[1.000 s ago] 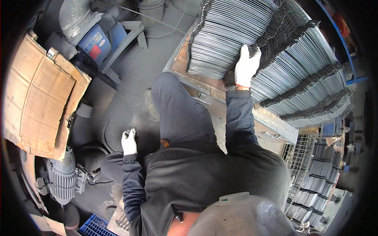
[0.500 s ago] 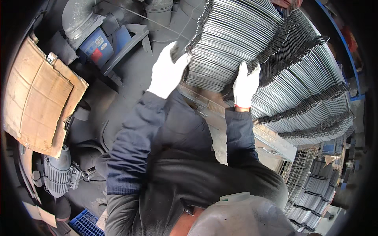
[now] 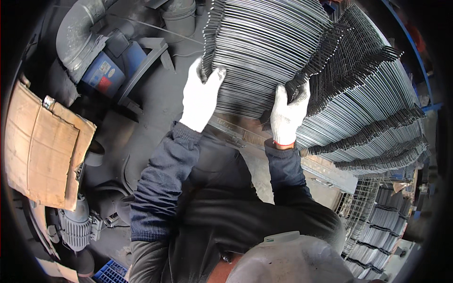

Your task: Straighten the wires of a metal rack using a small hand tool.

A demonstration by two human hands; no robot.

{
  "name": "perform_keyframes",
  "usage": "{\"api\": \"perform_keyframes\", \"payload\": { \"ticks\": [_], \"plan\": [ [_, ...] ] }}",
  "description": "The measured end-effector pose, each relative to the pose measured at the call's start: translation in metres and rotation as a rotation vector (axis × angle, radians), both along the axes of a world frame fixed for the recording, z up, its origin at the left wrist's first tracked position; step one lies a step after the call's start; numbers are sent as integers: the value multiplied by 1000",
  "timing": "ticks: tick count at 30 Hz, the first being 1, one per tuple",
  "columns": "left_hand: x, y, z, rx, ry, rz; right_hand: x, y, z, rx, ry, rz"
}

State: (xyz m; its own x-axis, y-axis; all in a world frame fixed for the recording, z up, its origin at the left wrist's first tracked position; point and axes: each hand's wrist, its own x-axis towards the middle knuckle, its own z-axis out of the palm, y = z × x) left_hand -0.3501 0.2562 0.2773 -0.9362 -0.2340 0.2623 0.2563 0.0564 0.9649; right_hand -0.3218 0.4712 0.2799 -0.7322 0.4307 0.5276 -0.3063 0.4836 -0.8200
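Observation:
A tall stack of thin grey metal strips (image 3: 264, 52) with dark, bent ends stands in front of me. My left hand (image 3: 200, 96), in a white glove, is closed round the stack's left end, thumb over the near face and fingers along the outer side. On the opposite end, my right hand (image 3: 289, 111), in a white glove with a red cuff edge, has its thumb on the near face and its fingers behind the dark bent ends. How many strips each hand grips is hidden. To the right, more rows of such strips (image 3: 363, 113) lean close together.
A metal beam (image 3: 236, 134) runs below the stacks. Wire mesh crates (image 3: 356, 203) stand at the lower right, near further strips (image 3: 384, 221). On the left are cardboard (image 3: 42, 146), a motor (image 3: 78, 228), a blue machine (image 3: 104, 73) with a thick duct (image 3: 75, 37), and a bucket (image 3: 179, 19).
The left hand has come onto the stack's left end, which now lies between thumb and fingers. The right hand stays at the right end. The whole view has shifted somewhat.

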Motion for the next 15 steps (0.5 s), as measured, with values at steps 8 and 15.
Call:
{"api": "perform_keyframes", "payload": {
  "ticks": [8,15],
  "plan": [
    [-20,12,9,-195,38,201,-13,1,13,36,38,-42],
    [-7,15,13,-287,8,239,-5,-5,18,-7,32,-114]
  ]
}}
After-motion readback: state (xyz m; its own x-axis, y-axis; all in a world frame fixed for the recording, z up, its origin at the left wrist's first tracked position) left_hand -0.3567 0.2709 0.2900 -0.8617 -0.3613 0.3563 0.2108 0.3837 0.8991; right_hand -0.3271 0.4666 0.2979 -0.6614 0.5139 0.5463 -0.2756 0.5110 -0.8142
